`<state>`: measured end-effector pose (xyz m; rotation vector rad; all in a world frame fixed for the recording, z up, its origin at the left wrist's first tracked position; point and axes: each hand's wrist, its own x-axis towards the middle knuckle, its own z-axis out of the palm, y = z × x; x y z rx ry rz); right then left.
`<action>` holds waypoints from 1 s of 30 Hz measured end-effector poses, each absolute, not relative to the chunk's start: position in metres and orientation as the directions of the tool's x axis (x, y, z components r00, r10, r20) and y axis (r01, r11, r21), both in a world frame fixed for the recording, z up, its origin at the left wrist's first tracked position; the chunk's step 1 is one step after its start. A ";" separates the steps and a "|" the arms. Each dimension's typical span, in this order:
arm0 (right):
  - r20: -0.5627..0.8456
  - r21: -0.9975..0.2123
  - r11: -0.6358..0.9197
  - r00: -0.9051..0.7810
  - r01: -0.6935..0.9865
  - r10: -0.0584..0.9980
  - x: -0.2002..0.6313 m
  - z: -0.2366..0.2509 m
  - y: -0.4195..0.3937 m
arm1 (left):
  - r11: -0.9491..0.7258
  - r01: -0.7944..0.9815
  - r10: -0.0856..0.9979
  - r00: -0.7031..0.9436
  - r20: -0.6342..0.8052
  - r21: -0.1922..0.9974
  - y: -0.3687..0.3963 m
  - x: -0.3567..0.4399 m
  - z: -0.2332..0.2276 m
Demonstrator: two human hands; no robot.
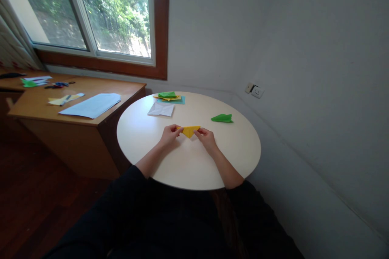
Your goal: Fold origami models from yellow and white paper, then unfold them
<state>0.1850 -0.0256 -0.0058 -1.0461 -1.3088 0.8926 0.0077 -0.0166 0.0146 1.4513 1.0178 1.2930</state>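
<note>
Person seated at round white table (231, 162), both forearms resting on it. Left hand (170, 134) pinches the left corner of a folded yellow paper (189, 130), fingers closed on it; right hand (207, 137) pinches the right corner the same way. The paper sits near the middle of the table, a flat triangle with its point aimed toward the person, held at or just above the surface; cannot tell which. To the right and a little farther off lies a folded green piece (222, 118), well apart from the hands. At the far edge: a white sheet (161, 109), and just behind it a small stack of coloured papers (170, 97) with a green fold on top. Wooden desk (75, 109) to the left holds a pale blue sheet (92, 105) and small items too blurred to name. Judgement on the fold in hand: keep both corners level, line the edges up before pressing, then run a fingertip along the crease against the tabletop for a sharp line.
</note>
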 end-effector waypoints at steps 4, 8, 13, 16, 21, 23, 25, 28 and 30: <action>0.323 -0.946 0.319 0.071 0.057 0.944 0.185 -0.004 -0.028 | -0.198 -0.017 0.970 0.143 0.199 0.980 -0.018 0.008 0.013; 0.270 -0.963 0.270 0.112 0.014 0.956 0.185 -0.005 -0.026 | -0.167 0.016 0.962 0.222 0.159 0.986 -0.020 0.009 0.011; 0.241 -0.967 0.249 0.110 -0.063 0.964 0.186 -0.008 -0.024 | -0.201 0.138 0.929 0.341 0.144 0.970 -0.023 0.010 0.011; 0.229 -0.972 0.230 0.034 -0.044 0.973 0.186 -0.009 -0.025 | -0.193 0.144 0.911 0.393 0.123 0.971 -0.026 0.010 0.010; 0.218 -0.976 0.219 -0.062 0.005 0.974 0.185 -0.009 -0.027 | -0.174 0.108 0.902 0.416 0.115 0.979 -0.028 0.011 0.010; 0.224 -0.974 0.224 -0.032 -0.004 0.974 0.185 -0.009 -0.027 | -0.159 0.087 0.913 0.391 0.113 0.983 -0.028 0.011 0.011; 0.219 -0.975 0.219 0.005 -0.027 0.976 0.185 -0.008 -0.026 | -0.134 0.057 0.927 0.360 0.105 0.989 -0.028 0.011 0.012; 0.209 -0.976 0.212 0.047 -0.044 0.977 0.185 -0.005 -0.027 | -0.092 -0.023 0.947 0.307 0.095 0.995 -0.024 0.010 0.012; 0.208 -0.977 0.210 0.062 -0.035 0.976 0.186 -0.004 -0.028 | -0.054 -0.119 0.955 0.284 0.086 0.991 -0.022 0.009 0.012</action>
